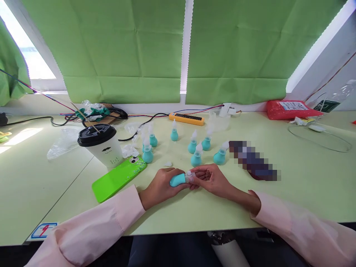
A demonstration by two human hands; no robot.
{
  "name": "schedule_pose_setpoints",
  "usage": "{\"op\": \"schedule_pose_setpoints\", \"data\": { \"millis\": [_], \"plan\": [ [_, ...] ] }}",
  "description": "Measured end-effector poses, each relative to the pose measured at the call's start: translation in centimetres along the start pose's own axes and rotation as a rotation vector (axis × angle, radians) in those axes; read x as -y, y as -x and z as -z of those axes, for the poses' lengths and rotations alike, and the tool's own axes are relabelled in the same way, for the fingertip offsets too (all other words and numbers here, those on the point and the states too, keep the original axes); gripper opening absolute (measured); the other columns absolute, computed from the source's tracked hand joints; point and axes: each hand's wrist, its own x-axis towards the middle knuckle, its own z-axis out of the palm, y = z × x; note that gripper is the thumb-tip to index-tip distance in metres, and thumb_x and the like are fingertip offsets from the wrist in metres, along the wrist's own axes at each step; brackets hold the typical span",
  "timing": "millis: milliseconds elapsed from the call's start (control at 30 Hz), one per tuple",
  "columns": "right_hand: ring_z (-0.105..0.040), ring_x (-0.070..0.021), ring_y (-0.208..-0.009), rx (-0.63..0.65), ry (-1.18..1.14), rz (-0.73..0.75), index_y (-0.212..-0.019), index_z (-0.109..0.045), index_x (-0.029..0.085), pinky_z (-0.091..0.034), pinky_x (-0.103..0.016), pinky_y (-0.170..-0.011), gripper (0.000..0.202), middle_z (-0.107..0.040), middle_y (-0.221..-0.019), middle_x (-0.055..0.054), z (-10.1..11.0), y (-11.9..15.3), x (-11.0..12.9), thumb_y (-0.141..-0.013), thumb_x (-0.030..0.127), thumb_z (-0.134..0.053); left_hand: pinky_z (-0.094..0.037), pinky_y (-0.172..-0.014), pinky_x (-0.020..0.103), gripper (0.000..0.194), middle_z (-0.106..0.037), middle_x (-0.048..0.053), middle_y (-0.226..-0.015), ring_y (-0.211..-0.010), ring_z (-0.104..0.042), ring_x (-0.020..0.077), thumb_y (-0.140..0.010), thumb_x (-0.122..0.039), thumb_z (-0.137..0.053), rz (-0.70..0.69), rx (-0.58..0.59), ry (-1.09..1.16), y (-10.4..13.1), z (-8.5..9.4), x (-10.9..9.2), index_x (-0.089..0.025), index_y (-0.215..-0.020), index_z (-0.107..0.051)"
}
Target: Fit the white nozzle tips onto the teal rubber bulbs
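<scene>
My left hand (pixel 162 185) is wrapped round the teal bulb of a nasal aspirator (pixel 177 180), held on its side near the table's front. At its other end, my right hand (pixel 213 180) pinches the clear plastic nozzle part (pixel 190 177) between thumb and fingers. Just beyond my hands, several similar aspirators stand upright with pale tips, among them one at front centre (pixel 196 159), one at the right (pixel 219 157) and one at the left (pixel 147 155). A small whitish scrap (pixel 168 164) lies in front of my left hand.
Left of my hands are a bright green phone (pixel 116 181) and a lidded paper cup (pixel 102 148) with a stick in it. An orange power strip (pixel 186 119), cables and clear plastic bags lie behind. To the right are a blurred-out item (pixel 254 163) and a red package (pixel 290 109).
</scene>
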Motion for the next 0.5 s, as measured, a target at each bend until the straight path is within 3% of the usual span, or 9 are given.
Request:
{"op": "schedule_pose_setpoints", "data": {
  "millis": [133, 300, 400, 500],
  "plan": [
    [-0.060, -0.0144, -0.056, -0.120, -0.115, 0.097, -0.082, -0.060, 0.015, -0.053, -0.029, -0.054, 0.029, -0.062, -0.063, -0.001, -0.7, 0.0, -0.1, -0.057, 0.028, -0.068, -0.042, -0.061, 0.025, 0.032, -0.058, 0.003, -0.079, -0.068, -0.054, 0.0140, -0.070, -0.038, -0.054, 0.114, -0.060, 0.156, 0.0, 0.1, -1.1, -0.017, -0.092, -0.046],
    [-0.057, -0.0146, -0.065, -0.226, -0.054, 0.178, -0.072, -0.063, 0.017, -0.051, -0.028, -0.059, 0.021, -0.056, -0.065, 0.000, -0.3, -0.3, -0.2, -0.055, 0.028, -0.070, -0.040, -0.081, 0.031, 0.036, -0.047, 0.009, -0.106, -0.096, -0.047, 0.0177, -0.077, -0.029, -0.044, -0.027, -0.007, 0.313, -0.1, 1.2, -0.7, -0.018, -0.110, -0.034],
    [-0.055, -0.0170, -0.077, -0.255, 0.050, 0.248, -0.066, -0.062, 0.018, -0.051, -0.028, -0.063, 0.016, -0.051, -0.069, 0.000, 0.1, -0.4, -0.2, -0.057, 0.029, -0.068, -0.033, -0.091, 0.036, 0.031, -0.041, 0.009, -0.116, -0.108, -0.037, 0.0187, -0.083, -0.023, -0.032, -0.018, -0.091, 0.070, -0.7, 1.5, 1.3, -0.019, -0.114, -0.037],
    [-0.053, -0.0169, -0.085, -0.183, 0.122, 0.302, -0.078, -0.061, 0.020, -0.050, -0.029, -0.069, 0.017, -0.052, -0.086, -0.003, 0.0, -0.3, -0.3, -0.064, 0.029, -0.063, -0.029, -0.092, 0.043, 0.032, -0.041, 0.011, -0.119, -0.112, -0.032, 0.0246, -0.080, -0.018, -0.037, -0.032, -0.019, -0.235, -1.2, 1.0, 3.3, -0.017, -0.111, -0.043]
  ]
}}
